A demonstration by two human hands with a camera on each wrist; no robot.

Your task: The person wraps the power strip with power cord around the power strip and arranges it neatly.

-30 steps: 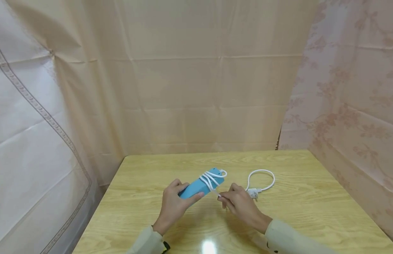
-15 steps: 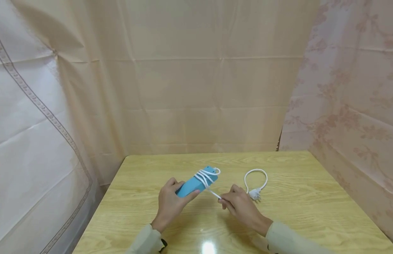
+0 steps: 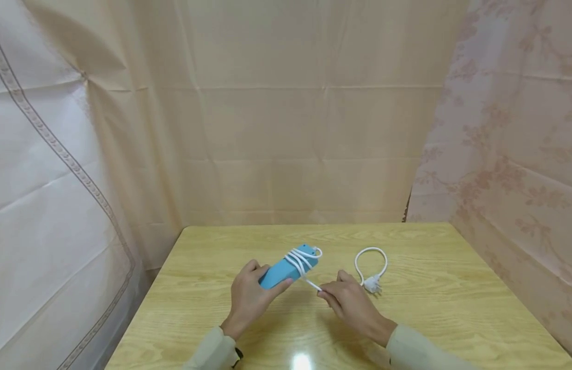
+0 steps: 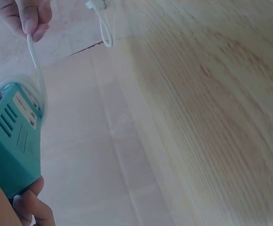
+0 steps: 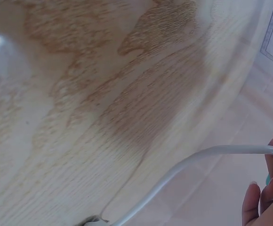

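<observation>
My left hand (image 3: 249, 295) grips a blue power strip (image 3: 278, 273) by its near end, tilted up to the right above the table. White cord (image 3: 299, 261) is wound several times round the strip's far end. A short straight stretch of it runs to my right hand (image 3: 353, 306), which pinches it between thumb and fingers. Past that hand, the cord loops to a white plug (image 3: 372, 284) on the table. Outlets and slots show on the strip's side (image 4: 19, 136) in the left wrist view. The right wrist view shows the cord (image 5: 174, 170) leading away from my fingers (image 5: 252, 200).
Below the hands lies a wood-grain table (image 3: 212, 246), with a bright light reflection near its front. A beige curtain (image 3: 277, 154) hangs behind it, and a pink floral one (image 3: 512, 174) on the right.
The strip in my left hand has shifted slightly left, and more cord now stretches between it and my right hand. Cord loop and plug have shifted, the loop leftward, and the plug has turned.
</observation>
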